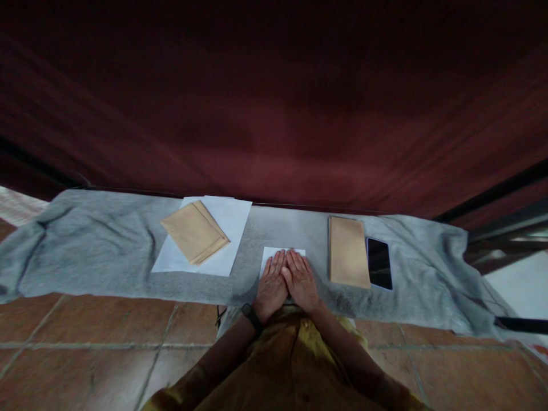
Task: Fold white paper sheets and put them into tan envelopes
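Observation:
A small white sheet of paper [269, 252], perhaps folded, lies on the grey cloth right in front of me. Both palms press flat on it and hide most of it. My left hand [271, 285], with a dark watch at the wrist, has its fingers stretched out over the paper's left half. Beside it, my right hand [301, 282] also lies flat with extended fingers. The thumbs meet or overlap in the middle. Only the paper's upper edge and corners show around the fingertips.
Larger white sheets [231, 214] lie to the left, under several brown envelopes [194, 231]. On the right sit a stack of brown envelopes [349, 251] and a dark-screened phone [379, 264]. A grey cloth [115, 245] covers the narrow table. Behind it rises a dark red surface [274, 142].

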Demonstrator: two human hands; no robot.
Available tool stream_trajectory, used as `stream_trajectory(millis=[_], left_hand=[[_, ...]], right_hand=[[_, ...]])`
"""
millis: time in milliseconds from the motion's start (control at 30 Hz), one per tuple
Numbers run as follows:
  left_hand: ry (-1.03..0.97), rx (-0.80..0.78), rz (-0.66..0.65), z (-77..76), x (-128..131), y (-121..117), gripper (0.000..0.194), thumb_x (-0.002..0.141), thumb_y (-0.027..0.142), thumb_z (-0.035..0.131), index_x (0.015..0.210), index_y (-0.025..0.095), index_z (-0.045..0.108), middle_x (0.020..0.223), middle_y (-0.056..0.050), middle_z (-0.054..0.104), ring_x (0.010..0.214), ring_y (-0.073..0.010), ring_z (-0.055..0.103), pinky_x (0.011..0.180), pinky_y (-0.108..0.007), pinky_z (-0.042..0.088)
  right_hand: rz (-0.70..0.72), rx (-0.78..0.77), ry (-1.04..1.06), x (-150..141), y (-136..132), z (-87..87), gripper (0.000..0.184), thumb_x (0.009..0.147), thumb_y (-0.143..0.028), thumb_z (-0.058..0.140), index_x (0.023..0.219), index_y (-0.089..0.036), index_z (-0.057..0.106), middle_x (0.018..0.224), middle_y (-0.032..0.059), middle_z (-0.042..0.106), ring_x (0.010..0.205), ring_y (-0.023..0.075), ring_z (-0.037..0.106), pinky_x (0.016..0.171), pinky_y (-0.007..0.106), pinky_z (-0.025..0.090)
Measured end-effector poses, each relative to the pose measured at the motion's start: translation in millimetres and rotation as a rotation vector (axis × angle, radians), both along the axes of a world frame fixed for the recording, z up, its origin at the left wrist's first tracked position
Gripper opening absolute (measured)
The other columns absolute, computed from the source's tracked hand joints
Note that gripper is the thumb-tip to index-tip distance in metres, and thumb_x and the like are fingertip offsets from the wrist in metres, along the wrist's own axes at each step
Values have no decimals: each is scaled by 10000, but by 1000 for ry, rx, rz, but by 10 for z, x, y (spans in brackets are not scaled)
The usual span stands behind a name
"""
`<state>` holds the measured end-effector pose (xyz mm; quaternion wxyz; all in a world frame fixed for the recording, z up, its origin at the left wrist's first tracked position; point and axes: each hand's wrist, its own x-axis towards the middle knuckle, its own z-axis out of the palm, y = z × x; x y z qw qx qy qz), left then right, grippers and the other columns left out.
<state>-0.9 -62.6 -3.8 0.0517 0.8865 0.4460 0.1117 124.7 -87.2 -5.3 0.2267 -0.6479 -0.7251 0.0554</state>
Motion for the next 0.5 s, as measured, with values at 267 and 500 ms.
stream_trajectory(millis=[267,500], left_hand=[[-41,-11,170,54,-218,81,611,1033,328,343,1578,52,333,1627,-195,359,1546,-297,278,1255,-538,256],[-65,-12,256,47,-333,93,664,1040,445,358,1589,75,310,1618,-200,376,1540,-310,292,1242,-548,276]], right_hand=[[-84,70,-73,138,-10,-81,589,1078,-374,387,1575,-59,352,1605,205,402,1513,308,345,1221,531,316],[-146,86,-69,256,-82,-126,656,1067,-432,409,1591,-50,311,1607,231,384,1506,330,355,1209,542,331]])
